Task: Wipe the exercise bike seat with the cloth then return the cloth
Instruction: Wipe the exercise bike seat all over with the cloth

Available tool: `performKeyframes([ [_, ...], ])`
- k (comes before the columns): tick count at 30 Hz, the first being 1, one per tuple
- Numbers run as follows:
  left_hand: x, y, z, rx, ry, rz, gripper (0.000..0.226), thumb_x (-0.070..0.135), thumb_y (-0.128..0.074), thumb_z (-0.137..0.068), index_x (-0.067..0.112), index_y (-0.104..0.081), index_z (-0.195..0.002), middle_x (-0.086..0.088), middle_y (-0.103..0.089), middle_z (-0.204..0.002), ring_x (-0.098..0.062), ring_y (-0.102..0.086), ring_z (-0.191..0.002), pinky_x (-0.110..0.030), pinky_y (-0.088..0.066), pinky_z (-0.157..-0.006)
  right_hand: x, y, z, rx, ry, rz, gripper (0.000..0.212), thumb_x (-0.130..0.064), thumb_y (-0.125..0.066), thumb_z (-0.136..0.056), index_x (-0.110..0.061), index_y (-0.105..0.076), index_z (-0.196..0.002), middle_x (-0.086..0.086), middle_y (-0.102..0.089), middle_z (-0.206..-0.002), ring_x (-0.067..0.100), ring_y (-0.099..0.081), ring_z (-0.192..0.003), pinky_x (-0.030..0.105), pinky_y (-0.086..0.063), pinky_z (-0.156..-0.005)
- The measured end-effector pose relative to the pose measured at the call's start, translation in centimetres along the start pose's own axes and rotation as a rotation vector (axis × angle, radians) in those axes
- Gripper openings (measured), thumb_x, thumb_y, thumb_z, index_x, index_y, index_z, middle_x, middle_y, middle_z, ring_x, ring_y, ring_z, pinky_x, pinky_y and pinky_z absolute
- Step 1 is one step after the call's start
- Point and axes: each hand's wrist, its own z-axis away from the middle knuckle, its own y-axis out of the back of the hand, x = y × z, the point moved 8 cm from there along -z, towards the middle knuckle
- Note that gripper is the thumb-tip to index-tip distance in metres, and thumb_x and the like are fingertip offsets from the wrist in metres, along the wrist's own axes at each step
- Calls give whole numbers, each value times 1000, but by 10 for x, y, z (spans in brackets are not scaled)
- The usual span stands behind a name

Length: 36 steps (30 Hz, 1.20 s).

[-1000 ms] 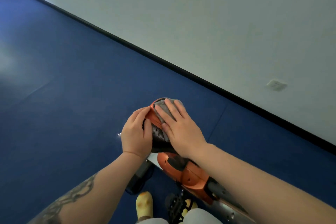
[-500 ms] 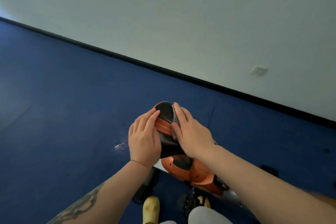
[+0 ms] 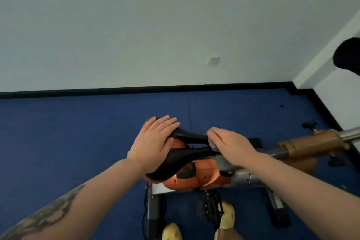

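Head view: the exercise bike seat [image 3: 187, 157], black with orange trim, sits at frame centre above the orange bike body [image 3: 202, 177], over a blue floor [image 3: 58, 132]. The left hand [image 3: 153, 142] lies flat on the wide rear of the seat, fingers extended and together, palm down; it grips nothing and appears to steady the saddle. The right hand [image 3: 231, 146] presses flat on the narrow nose end of the seat with the grey cloth [image 3: 213, 146] trapped beneath the palm and fingers; only a small edge of cloth shows at the thumb side, so the grip is a flat press rather than a pinch. The seat post and frame tube [image 3: 311, 144] extend to the right. The wiping step appears to be in progress, with the return of the cloth not yet done. Risk: because the cloth is held by downward pressure alone, a fast stroke off the nose of the seat could let the cloth slip free and drop to the floor. Uneven pressure from the left hand could also rotate or rock the saddle, leaving the central groove unwiped.
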Motion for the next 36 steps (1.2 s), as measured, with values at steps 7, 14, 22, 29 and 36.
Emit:
performKeyframes([
  [7, -5, 2, -1, 40, 8, 56, 41, 27, -40, -96, 29, -45, -136, 13, -42, -144, -3, -25, -138, -24, -4, -116, -77, -23, 25, 394, 0, 204, 45, -43, -26, -99, -31, -48, -135, -10, -58, -126, 16, -50, -120, 44, -31, -108],
  [14, -9, 4, -2, 78, 24, 120, 39, 25, -44, -94, 30, -49, -132, 14, -46, -141, -2, -29, -136, -25, -7, -115, -19, -2, 19, 406, -299, 1, 43, -42, -23, -99, -27, -62, -108, -5, -65, -103, 21, -54, -99, 39, -43, -84],
  [22, -9, 5, -3, 102, 29, 117, 37, 24, -46, -93, 27, -53, -129, 9, -51, -138, -7, -35, -134, -28, -14, -116, -56, -24, 31, 409, -22, 250, 48, -43, -21, -100, -29, -43, -141, -7, -53, -135, 18, -45, -127, 40, -25, -113],
  [29, -9, 6, -2, 115, 34, 117, 36, 23, -47, -93, 26, -55, -128, 8, -52, -137, -7, -36, -134, -27, -13, -116, -60, -27, 30, 566, -306, 163, 43, -41, -23, -99, -27, -56, -123, -4, -59, -124, 23, -46, -123, 47, -27, -112],
  [36, -7, 8, -3, 121, 28, 111, 35, 22, -49, -92, 23, -57, -127, 7, -53, -136, -8, -38, -133, -25, -12, -115, -32, -10, 28, 484, -106, 71, 42, -40, -27, -100, -28, -60, -124, -6, -61, -118, 17, -52, -113, 34, -37, -101],
])
